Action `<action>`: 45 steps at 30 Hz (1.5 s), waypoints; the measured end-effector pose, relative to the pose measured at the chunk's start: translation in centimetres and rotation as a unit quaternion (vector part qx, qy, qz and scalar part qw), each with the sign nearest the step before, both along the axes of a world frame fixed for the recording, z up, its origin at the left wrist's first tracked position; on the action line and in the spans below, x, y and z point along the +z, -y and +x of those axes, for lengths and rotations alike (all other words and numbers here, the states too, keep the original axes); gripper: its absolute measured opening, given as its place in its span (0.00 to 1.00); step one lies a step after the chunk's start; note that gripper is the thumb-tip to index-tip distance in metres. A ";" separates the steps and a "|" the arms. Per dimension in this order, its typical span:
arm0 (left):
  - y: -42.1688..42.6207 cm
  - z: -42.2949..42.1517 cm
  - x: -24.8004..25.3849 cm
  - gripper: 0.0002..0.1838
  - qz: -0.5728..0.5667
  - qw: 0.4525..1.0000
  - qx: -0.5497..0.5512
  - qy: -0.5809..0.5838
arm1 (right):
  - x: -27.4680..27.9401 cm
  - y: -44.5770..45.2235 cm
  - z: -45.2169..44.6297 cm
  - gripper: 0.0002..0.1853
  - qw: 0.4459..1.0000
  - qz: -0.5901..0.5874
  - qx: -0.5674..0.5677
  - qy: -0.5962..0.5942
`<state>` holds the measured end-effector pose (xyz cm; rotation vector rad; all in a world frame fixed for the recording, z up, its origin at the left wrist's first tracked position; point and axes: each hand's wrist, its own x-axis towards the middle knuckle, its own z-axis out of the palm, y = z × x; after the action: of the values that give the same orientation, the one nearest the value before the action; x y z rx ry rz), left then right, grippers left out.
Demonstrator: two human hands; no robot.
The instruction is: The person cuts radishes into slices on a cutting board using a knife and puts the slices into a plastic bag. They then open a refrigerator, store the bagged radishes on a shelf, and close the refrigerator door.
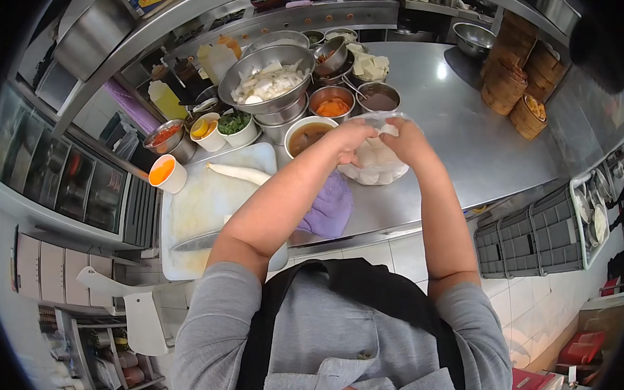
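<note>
A clear plastic bag with white pieces inside rests on the steel counter in front of me. My left hand is closed on the bag's near-left rim, fingers bent over it. On the other side, my right hand grips the upper right edge, its fingers curled toward the opening. A pale white piece shows between the two hands; whether the right fingers touch it is unclear. Left of the bag stands a bowl of brown liquid, and a purple cloth lies below my left wrist.
A cutting board at left carries a peeled white root and a knife, partly behind my left forearm. Behind are a large bowl of white chunks, a pot of orange food and a brown sauce pot. Bamboo steamers stand far right.
</note>
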<state>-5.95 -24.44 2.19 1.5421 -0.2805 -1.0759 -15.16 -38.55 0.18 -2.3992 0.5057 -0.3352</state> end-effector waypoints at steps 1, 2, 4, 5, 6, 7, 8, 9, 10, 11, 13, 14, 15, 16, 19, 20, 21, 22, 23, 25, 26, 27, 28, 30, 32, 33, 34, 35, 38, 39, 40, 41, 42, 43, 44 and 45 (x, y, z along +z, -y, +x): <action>0.0 0.3 0.2 0.33 -0.002 0.999 -0.039 -0.003 | 0.0 0.5 0.1 0.23 0.999 -0.041 -0.008 -0.003; -0.1 0.6 0.7 0.35 -0.005 0.997 -0.077 -0.006 | 0.3 0.6 0.1 0.23 0.999 -0.041 -0.007 -0.003; -0.4 0.9 1.6 0.34 -0.027 0.994 -0.103 -0.034 | 1.2 0.7 0.1 0.25 0.997 -0.055 0.003 -0.055; -0.5 0.8 2.1 0.33 -0.033 0.995 -0.091 -0.022 | 1.7 0.4 0.0 0.25 0.997 -0.056 0.010 -0.057; -0.7 0.8 2.3 0.32 -0.039 0.996 -0.078 -0.011 | 2.2 -0.1 -0.1 0.25 0.995 -0.091 0.011 -0.050; -1.0 1.3 2.4 0.32 -0.046 0.995 -0.091 0.000 | 2.3 -0.6 0.0 0.26 0.991 -0.126 0.012 -0.043; -1.2 1.6 2.7 0.32 -0.046 0.996 -0.082 -0.003 | 2.0 -0.8 0.5 0.26 0.991 -0.126 0.021 -0.045; -1.5 1.9 3.0 0.34 -0.053 0.994 -0.094 0.008 | 1.6 -0.8 1.1 0.27 0.988 -0.152 0.012 -0.025; -1.7 1.9 3.1 0.37 -0.060 0.992 -0.105 0.018 | 1.2 -1.0 1.5 0.27 0.984 -0.177 0.003 -0.004; -1.9 1.4 3.4 0.41 -0.045 0.997 -0.046 0.039 | 1.0 -1.4 1.8 0.27 0.981 -0.194 0.001 -0.016; -3.4 2.3 3.6 0.42 -0.057 0.993 -0.077 0.062 | 0.7 -1.1 1.8 0.26 0.985 -0.168 0.034 0.024; -4.2 2.7 3.7 0.43 -0.071 0.987 -0.112 0.088 | 0.7 -0.6 1.7 0.25 0.986 -0.142 0.061 0.065; -5.2 2.4 4.1 0.38 -0.053 0.990 -0.072 0.109 | 0.8 -0.3 1.4 0.22 0.980 -0.138 0.081 0.117; -6.6 2.8 4.2 0.38 -0.047 0.992 -0.057 0.105 | 0.7 0.2 1.0 0.21 0.978 -0.142 0.086 0.123; -13.7 3.8 4.0 0.22 -0.045 0.970 -0.105 0.214 | 0.2 0.7 0.0 0.17 0.967 -0.154 0.094 0.180; -16.5 4.1 3.7 0.22 -0.034 0.973 -0.089 0.212 | 1.2 -0.6 -0.8 0.16 0.967 -0.129 0.085 0.201; -19.4 4.4 3.3 0.21 0.045 0.961 -0.077 0.264 | 1.8 -1.7 -1.6 0.15 0.967 -0.105 0.071 0.221; -21.9 4.6 2.8 0.20 0.124 0.940 -0.068 0.312 | 1.5 -2.8 -2.0 0.15 0.967 -0.099 0.080 0.221; -24.0 4.6 2.1 0.21 0.211 0.919 -0.068 0.327 | 1.4 -3.8 -2.5 0.13 0.970 -0.058 0.086 0.219; -27.8 4.7 -1.4 0.25 0.347 0.848 -0.101 0.387 | 1.0 -6.3 -3.3 0.10 0.967 -0.015 0.123 0.224; -29.2 4.5 -3.6 0.28 0.394 0.801 -0.129 0.432 | 0.9 -7.6 -3.6 0.10 0.967 -0.016 0.124 0.224; -29.9 3.4 -4.4 0.28 0.425 0.789 -0.103 0.431 | 0.9 -8.9 -3.8 0.09 0.966 -0.010 0.139 0.217; -30.5 2.4 -5.1 0.29 0.455 0.776 -0.078 0.430 | 0.8 -10.0 -3.7 0.08 0.965 -0.004 0.154 0.211; -31.9 2.5 -6.6 0.27 0.425 0.802 -0.094 0.408 | 0.7 -11.0 -3.5 0.08 0.962 0.001 0.151 0.228; -32.4 3.2 -7.7 0.25 0.387 0.827 -0.105 0.395 | 1.3 -10.6 -4.0 0.08 0.961 -0.009 0.130 0.243; -32.5 3.6 -7.8 0.26 0.379 0.826 -0.097 0.405 | 1.7 -10.3 -4.0 0.08 0.955 -0.010 0.115 0.272; -32.7 3.6 -7.7 0.25 0.368 0.814 -0.057 0.446 | 2.1 -9.5 -4.1 0.08 0.948 -0.012 0.100 0.303; -32.1 3.6 -7.1 0.23 0.356 0.799 -0.015 0.485 | 2.3 -8.4 -4.3 0.10 0.956 -0.031 0.062 0.284; -26.8 1.9 -0.4 0.17 0.178 0.910 0.004 0.375 | 2.3 -5.9 -4.6 0.12 0.953 -0.039 -0.065 0.295; -24.8 1.5 1.1 0.16 0.113 0.909 -0.017 0.401 | 1.7 -4.4 -4.7 0.16 0.954 -0.080 -0.086 0.274; -22.4 1.2 2.0 0.14 0.049 0.904 -0.038 0.424 | 1.2 -3.5 -4.6 0.16 0.953 -0.085 -0.093 0.275; -19.7 1.1 2.6 0.15 0.020 0.900 -0.037 0.434 | 0.7 -2.7 -4.6 0.19 0.952 -0.115 -0.131 0.251; -16.9 1.1 3.1 0.15 -0.008 0.895 -0.036 0.444 | 0.2 -2.1 -4.4 0.22 0.949 -0.144 -0.167 0.226; -13.9 1.7 2.8 0.17 -0.017 0.886 -0.055 0.460 | -0.2 -1.6 -4.1 0.22 0.947 -0.145 -0.173 0.227; -11.1 2.3 2.1 0.18 -0.026 0.876 -0.074 0.475 | -0.5 -1.1 -3.7 0.24 0.957 -0.090 -0.186 0.201; -8.5 2.7 1.3 0.20 -0.025 0.858 -0.082 0.506 | -1.0 -0.5 -3.3 0.27 0.963 -0.034 -0.199 0.175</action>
<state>-3.24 -15.91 3.54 1.9470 -1.1623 -0.2652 -18.48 -38.03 -0.78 -2.2193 0.8178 -0.9485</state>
